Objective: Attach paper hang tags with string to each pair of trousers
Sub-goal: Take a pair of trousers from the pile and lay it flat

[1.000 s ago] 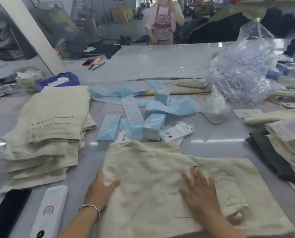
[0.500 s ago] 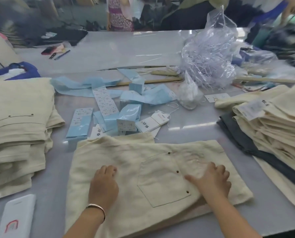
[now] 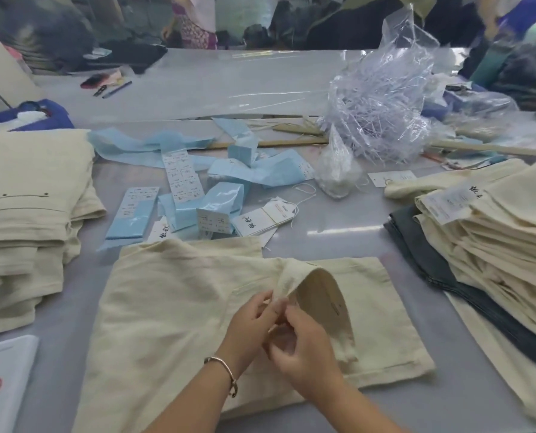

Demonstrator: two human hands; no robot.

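Note:
A folded pair of cream trousers point(image 3: 173, 310) lies flat on the grey table point(image 3: 338, 226) in front of me. Its waistband edge point(image 3: 310, 276) is lifted and folded back, showing the inside. My left hand point(image 3: 249, 323), with a bracelet at the wrist, pinches that raised edge. My right hand point(image 3: 301, 348) meets it at the same spot, fingers curled on the fabric. A bundle of white paper hang tags with string point(image 3: 265, 218) lies just beyond the trousers. A small clear bag of white strings point(image 3: 337, 173) stands farther back.
Stacks of cream trousers sit at the left point(image 3: 26, 214) and at the right point(image 3: 494, 239), the right one over a dark grey pair point(image 3: 416, 245). Blue sticker sheets point(image 3: 179, 179), a big crumpled plastic bag point(image 3: 382, 101) and a white phone point(image 3: 1, 382) lie around. A person stands beyond the table.
Both hands left the flat trousers and came together at the waistband, lifting and folding its edge back. The view shifted slightly.

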